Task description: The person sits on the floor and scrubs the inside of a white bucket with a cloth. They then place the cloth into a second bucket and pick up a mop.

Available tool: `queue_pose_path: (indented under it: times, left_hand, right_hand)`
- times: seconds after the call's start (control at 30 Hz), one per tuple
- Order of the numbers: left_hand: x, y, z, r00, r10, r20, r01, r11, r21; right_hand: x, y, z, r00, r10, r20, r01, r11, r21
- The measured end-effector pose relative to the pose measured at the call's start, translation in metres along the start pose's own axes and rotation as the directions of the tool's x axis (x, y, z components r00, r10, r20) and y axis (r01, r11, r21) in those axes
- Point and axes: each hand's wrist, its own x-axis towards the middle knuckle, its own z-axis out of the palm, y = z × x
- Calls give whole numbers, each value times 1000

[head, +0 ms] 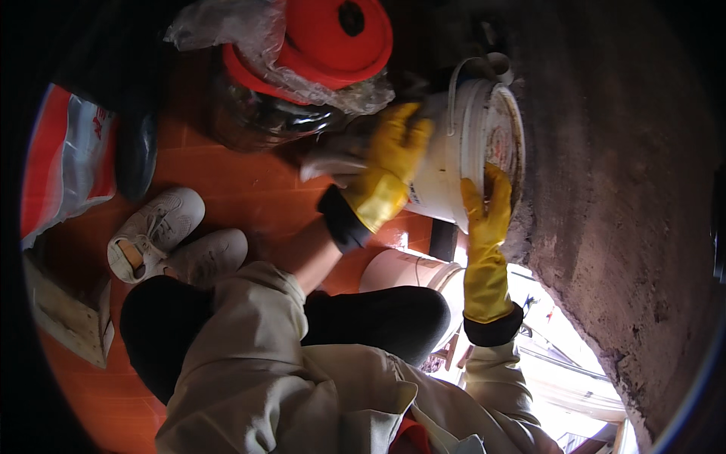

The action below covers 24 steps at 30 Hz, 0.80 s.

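A white plastic bucket (439, 147) with a wire-type handle and a stained lid (502, 136) lies tipped, the lid facing right toward the wall. My left hand (397, 153), in a yellow rubber glove with a dark cuff, is blurred against the bucket's side. A pale, crumpled piece (332, 164), perhaps cloth, shows beside that glove; whether the fingers hold it is unclear. With the thumb on the side and the fingers over the lid, my right hand (488, 210), gloved alike, grips the bucket's rim.
A clear jar (261, 119) with a red lid (340, 40) and plastic film (238, 25) stands ahead. A rough wall (590, 187) rises at right. Another white bucket (397, 269) is by my knee. White shoes (164, 221) and a wooden piece (68, 318) are on the reddish floor (227, 176).
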Motion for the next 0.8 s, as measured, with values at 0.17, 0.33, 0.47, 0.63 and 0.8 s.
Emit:
queue_pose_path:
  times: [0.17,0.33,0.47,0.63,0.8]
  left_hand:
    - [-7,-5,-2,930,337,149,-362,908,210]
    - [30,-118,-103,700,-53,712,-710,-158,686]
    - [39,-126,-113,894,-75,442,-434,107,895]
    - [-13,-122,-115,960,46,277,-270,422,865]
    - [-76,-115,-92,973,-210,97,101,764,638]
  right_hand:
    - [-2,-9,0,999,35,8,-36,997,72]
    - [2,-13,3,995,-105,-1,104,991,-85]
    - [3,-12,6,999,-37,-24,37,999,-20]
    - [3,-7,8,997,-37,-72,29,993,-112]
    - [3,-11,11,990,-99,-103,78,978,-191]
